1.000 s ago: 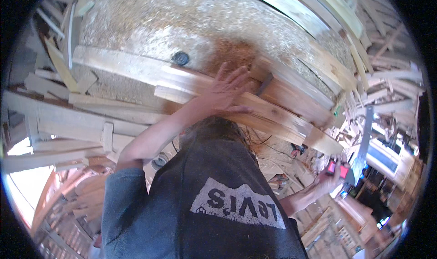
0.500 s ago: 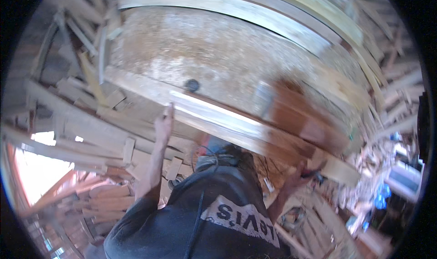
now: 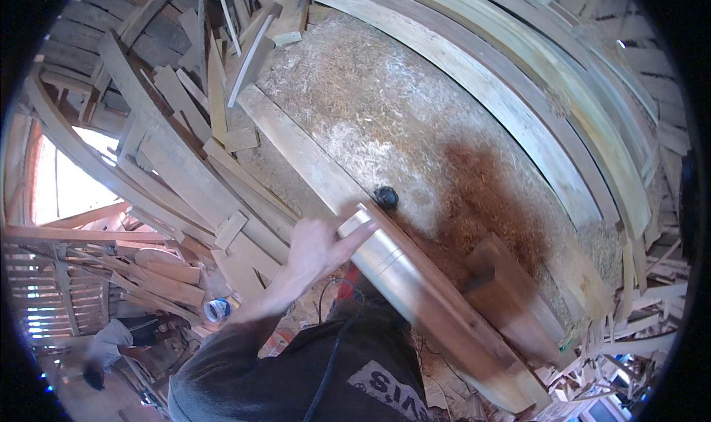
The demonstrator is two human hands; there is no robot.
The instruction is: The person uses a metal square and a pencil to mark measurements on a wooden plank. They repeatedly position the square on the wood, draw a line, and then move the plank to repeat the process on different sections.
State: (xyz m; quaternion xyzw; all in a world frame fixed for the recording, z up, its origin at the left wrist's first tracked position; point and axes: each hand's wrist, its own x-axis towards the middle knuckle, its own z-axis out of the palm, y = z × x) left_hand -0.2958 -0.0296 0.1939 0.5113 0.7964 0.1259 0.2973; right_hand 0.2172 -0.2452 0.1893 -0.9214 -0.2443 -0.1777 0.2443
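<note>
A smooth, pale brown wooden beam (image 3: 437, 303) lies slantwise before me, its near-left end bright with light. My left hand (image 3: 322, 248) grips that end, thumb and fingers on its top and edge. My right hand is out of view. Under and beyond the beam runs a long plank (image 3: 296, 144), the edge of a bench. Next to the beam's left end, a small dark round object (image 3: 386, 197) sits on the dusty surface. Beyond the beam's right half lies a shorter reddish-brown wood block (image 3: 511, 303).
Sawdust coats the bench top (image 3: 370, 81), with a reddish patch at right. Long boards (image 3: 474, 66) line its far side. Planks and offcuts (image 3: 178, 177) lean at left, near a white-and-blue tub (image 3: 217, 309). Another person (image 3: 122, 344) is at the lower left.
My view has swung, so the bench slopes more steeply. My left hand still touches the beam's left end, now bent over it. My right hand, formerly under the beam's right part, has left view.
</note>
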